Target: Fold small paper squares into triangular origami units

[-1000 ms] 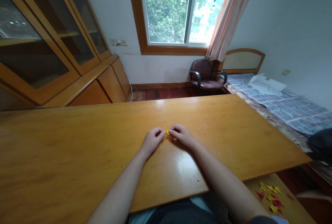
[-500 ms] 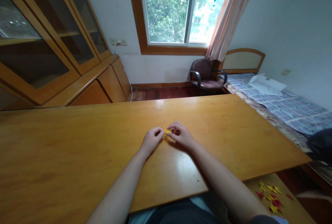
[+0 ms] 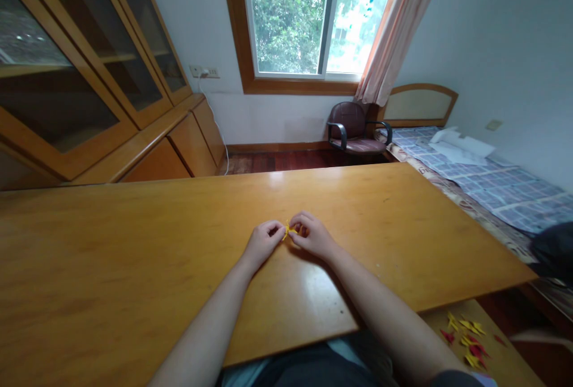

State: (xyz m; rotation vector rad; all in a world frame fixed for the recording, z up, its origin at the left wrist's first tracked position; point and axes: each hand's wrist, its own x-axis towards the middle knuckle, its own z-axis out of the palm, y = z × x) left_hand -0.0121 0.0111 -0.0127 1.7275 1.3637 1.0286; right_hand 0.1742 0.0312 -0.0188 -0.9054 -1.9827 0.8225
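A tiny yellow folded paper piece is pinched between both my hands just above the wooden table. My left hand curls its fingers onto the piece's left side. Closed on its right side, my right hand has its fingertips bent inward. Most of the paper is hidden by my fingers.
Several small yellow and red folded paper pieces lie on a lower wooden surface at the bottom right. Glass-door cabinets line the left wall. A dark red armchair stands under the window, and a bed runs along the right.
My right hand has shifted slightly left and closed in tighter on the yellow piece. The left hand has barely moved.
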